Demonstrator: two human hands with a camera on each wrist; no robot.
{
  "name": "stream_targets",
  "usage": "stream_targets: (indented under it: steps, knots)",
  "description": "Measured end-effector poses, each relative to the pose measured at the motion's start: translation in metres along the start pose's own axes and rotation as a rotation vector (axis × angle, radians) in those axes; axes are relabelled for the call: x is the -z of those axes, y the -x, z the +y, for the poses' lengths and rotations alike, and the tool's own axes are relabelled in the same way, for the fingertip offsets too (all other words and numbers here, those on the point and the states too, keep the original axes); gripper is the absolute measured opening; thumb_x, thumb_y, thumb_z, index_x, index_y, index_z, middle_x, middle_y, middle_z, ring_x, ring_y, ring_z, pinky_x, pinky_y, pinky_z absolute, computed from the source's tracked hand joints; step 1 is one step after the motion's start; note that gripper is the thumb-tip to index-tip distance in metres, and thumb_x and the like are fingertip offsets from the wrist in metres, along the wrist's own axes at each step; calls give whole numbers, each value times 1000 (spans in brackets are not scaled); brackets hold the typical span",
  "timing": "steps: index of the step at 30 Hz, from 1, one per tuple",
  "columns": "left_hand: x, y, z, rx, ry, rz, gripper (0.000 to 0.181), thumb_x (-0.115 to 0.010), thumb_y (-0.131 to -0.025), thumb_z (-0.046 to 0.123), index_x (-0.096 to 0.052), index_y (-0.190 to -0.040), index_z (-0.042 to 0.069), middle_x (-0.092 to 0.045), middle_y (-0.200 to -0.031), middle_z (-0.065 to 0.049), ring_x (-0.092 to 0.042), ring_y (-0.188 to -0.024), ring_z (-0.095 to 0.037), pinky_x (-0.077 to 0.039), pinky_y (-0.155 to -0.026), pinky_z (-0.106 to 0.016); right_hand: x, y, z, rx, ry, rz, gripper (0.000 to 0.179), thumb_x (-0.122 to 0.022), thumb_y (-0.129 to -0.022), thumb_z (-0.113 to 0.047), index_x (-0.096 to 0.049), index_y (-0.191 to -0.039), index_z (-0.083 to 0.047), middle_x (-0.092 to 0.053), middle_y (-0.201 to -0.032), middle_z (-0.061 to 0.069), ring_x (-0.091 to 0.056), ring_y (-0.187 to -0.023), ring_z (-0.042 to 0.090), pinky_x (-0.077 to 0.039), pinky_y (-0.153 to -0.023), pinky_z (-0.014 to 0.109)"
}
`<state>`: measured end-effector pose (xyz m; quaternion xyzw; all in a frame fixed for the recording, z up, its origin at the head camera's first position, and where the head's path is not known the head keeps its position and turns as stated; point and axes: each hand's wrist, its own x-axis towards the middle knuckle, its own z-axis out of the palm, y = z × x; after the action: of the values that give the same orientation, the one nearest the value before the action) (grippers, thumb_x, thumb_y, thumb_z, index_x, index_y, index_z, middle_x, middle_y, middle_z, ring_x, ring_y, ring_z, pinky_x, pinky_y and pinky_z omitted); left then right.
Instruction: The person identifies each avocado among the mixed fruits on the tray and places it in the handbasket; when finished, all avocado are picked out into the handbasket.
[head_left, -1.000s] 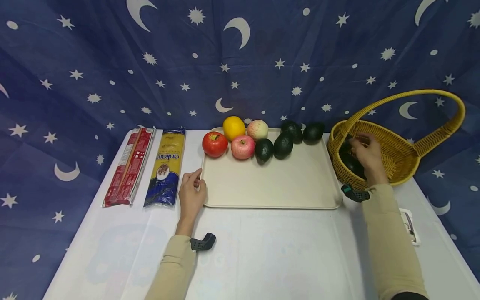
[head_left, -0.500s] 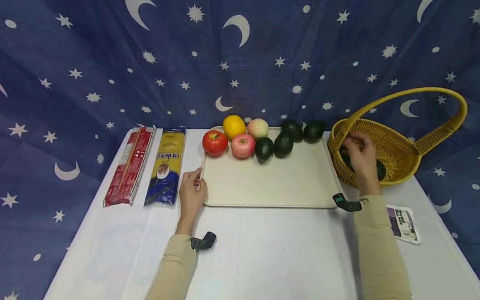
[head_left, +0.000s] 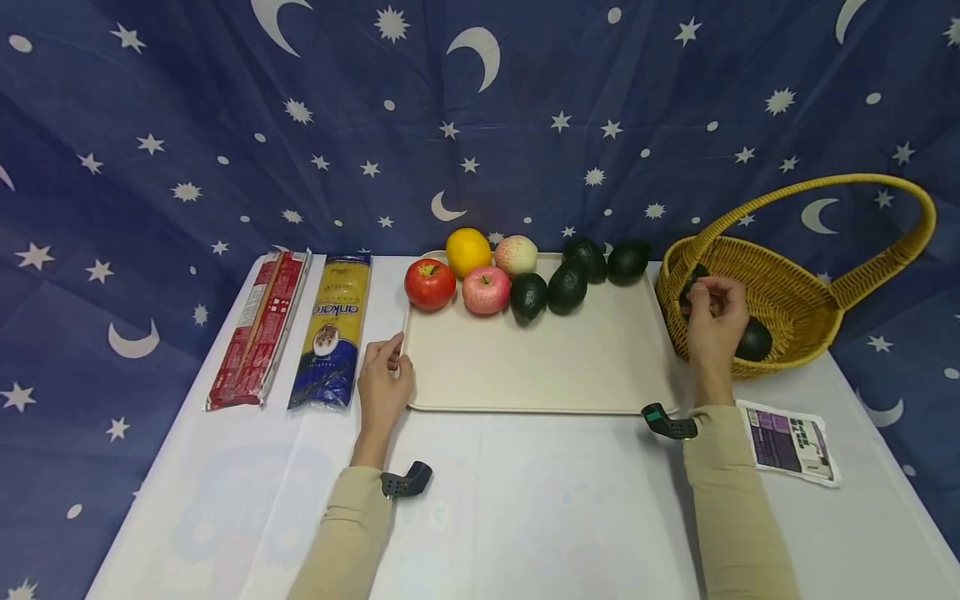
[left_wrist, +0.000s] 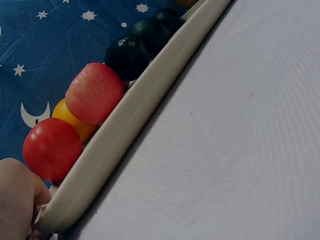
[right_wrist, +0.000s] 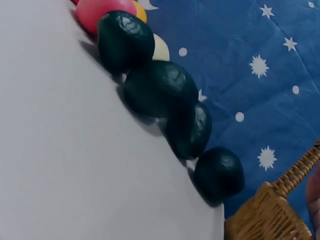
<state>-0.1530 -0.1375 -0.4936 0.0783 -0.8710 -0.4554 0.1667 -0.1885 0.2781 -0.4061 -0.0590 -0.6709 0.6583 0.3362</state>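
My left hand (head_left: 385, 385) grips the left rim of the cream tray (head_left: 540, 375); the left wrist view has the thumb and curled fingers (left_wrist: 20, 200) at the tray corner. My right hand (head_left: 716, 325) is at the left side of the wicker basket (head_left: 806, 308), thumb and fingertips close together beside a dark avocado (head_left: 694, 281). Whether they hold it is hidden. Another avocado (head_left: 753, 340) lies in the basket right of the hand. Along the tray's back sit a tomato (head_left: 430, 285), an orange (head_left: 467, 252), an apple (head_left: 486, 290), a peach (head_left: 516, 255) and several avocados (head_left: 567, 287).
Left of the tray lie a red packet (head_left: 258, 329) and a blue-and-yellow pasta packet (head_left: 330, 331). A white-and-purple pouch (head_left: 789, 442) lies in front of the basket, whose tall handle (head_left: 825, 179) arches over it. A starry blue cloth (head_left: 525, 167) hangs behind.
My right hand has moved left and nearer within the basket, toward its left rim. The avocado at the basket's right now shows, and more of the pouch is uncovered. My left hand stays put.
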Motion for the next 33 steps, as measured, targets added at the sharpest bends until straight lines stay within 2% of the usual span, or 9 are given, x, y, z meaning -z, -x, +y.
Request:
stream_targets:
  steps: [2,6,12,17,22,30,33]
  knots:
    - [0,0,0,-6,-1,5,38,-55,-86,6,-62,-123,8,-56,-101,-10,-56,-83,-21,-44,-75,-33,-5,7,-6,53,-23,-6,10,-53,-92,-2,-59,-99,1,-55,-87,1,-55,-75,11,-48,-66,17]
    - [0,1,1,-19,4,17,38,-56,-85,5,-63,-122,7,-57,-101,-12,-56,-82,-22,-45,-75,-34,-14,15,-7,91,-75,-29,9,-54,-92,-1,-59,-98,3,-56,-86,2,-55,-73,8,-44,-66,18]
    - [0,3,0,-20,3,18,38,-56,-85,4,-63,-122,6,-57,-100,-12,-57,-82,-23,-45,-75,-35,-28,25,4,76,-67,-109,13,-55,-91,-1,-56,-100,9,-56,-85,6,-56,-70,8,-47,-62,17]
    - [0,1,-1,-20,0,21,37,-56,-86,5,-63,-122,7,-57,-101,-11,-56,-83,-22,-45,-76,-34,-41,28,19,8,-47,-162,19,-57,-90,-3,-55,-104,10,-56,-87,3,-57,-74,8,-48,-62,18]
    - [0,0,1,-7,-2,16,38,-56,-86,5,-63,-123,8,-56,-101,-11,-57,-83,-22,-45,-76,-34,-50,27,38,-95,-23,-196,22,-59,-90,-7,-54,-109,5,-56,-89,-1,-57,-76,5,-49,-63,18]
    - [-1,0,1,0,0,9,38,-55,-86,6,-62,-124,8,-57,-103,-11,-57,-83,-21,-46,-76,-32,-69,29,53,-206,52,-345,37,-61,-90,-10,-45,-119,6,-52,-100,-2,-56,-84,5,-51,-67,17]
    - [0,1,2,-7,-6,16,38,-56,-86,5,-63,-123,7,-57,-102,-11,-57,-83,-21,-45,-76,-32,-75,31,56,-256,76,-363,41,-61,-90,-12,-43,-123,3,-50,-107,1,-55,-91,6,-49,-68,16]
